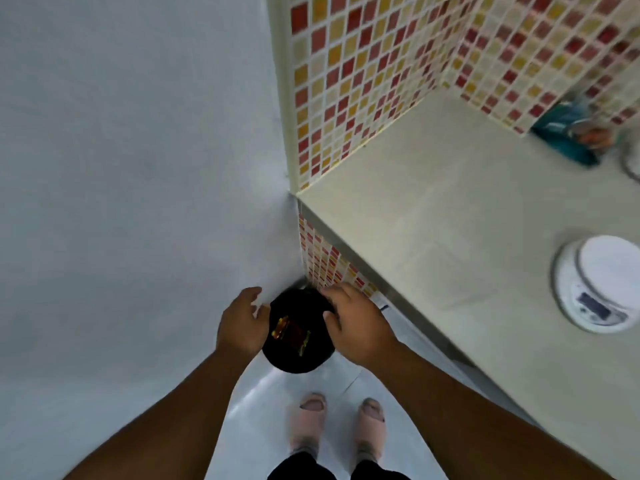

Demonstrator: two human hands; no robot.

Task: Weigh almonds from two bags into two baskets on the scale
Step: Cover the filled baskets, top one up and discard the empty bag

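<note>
While standing off the left front corner of the counter [433, 220], held a black bag [298, 337] in the air over the pale floor [263, 403], clear of the counter's front edge. Plain white wall [121, 150] close on the left, tiled wall [353, 81] rising from the counter's left and back edges, so only a narrow gap of free floor around the bag. Plenty of bare counter between the left corner and the right edge.

Looked round and dark, that bag, with a shiny gold label on its upper face; contents not visible. Hung just left of the tiled counter side, above a pair of pale slippers [311, 424].

Left hand [242, 323] half open, cupped against the bag's left side; whether gripping or merely touching, could not tell. Right hand [356, 327] curled over the bag's upper right edge, fingers closed on it.

White scale [599, 282] sat near the counter's right edge, round plate bare, well apart from the bag. Blurred teal bag [564, 136] lay at the back right, against the tiled wall.
</note>
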